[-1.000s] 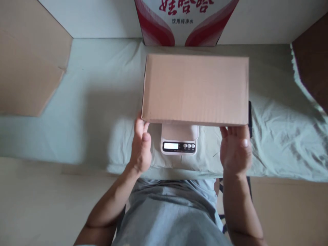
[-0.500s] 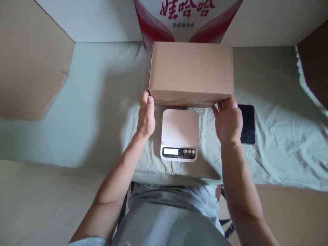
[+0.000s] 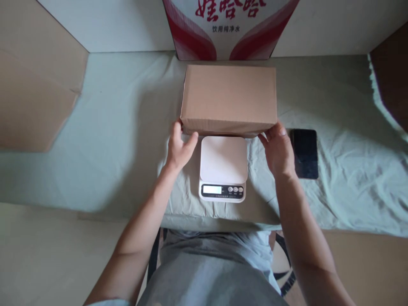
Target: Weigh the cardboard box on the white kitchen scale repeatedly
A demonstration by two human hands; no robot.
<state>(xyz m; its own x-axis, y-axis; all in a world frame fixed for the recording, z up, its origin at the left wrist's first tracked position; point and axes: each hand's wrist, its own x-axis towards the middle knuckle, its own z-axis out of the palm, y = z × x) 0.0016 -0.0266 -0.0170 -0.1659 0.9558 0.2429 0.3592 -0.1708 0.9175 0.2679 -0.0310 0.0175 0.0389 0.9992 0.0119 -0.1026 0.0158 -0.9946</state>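
Observation:
A closed plain cardboard box (image 3: 228,95) sits on the pale green cloth (image 3: 127,127), just behind a small white digital scale (image 3: 223,163). My left hand (image 3: 179,148) grips the box's near left corner, fingers up the side and thumb along the bottom edge. At the near right corner my right hand (image 3: 278,151) holds the box with its fingertips. The scale's platform is bare and its display faces me.
A black phone (image 3: 305,153) lies screen-up right of my right hand. A red and white printed carton (image 3: 229,29) stands against the wall behind the box. Cardboard panels stand at the far left (image 3: 35,85) and far right (image 3: 390,72).
The box was held up over the scale a second ago. Both hands carried it away from me and lowered it onto the cloth behind the scale, uncovering the platform and the phone.

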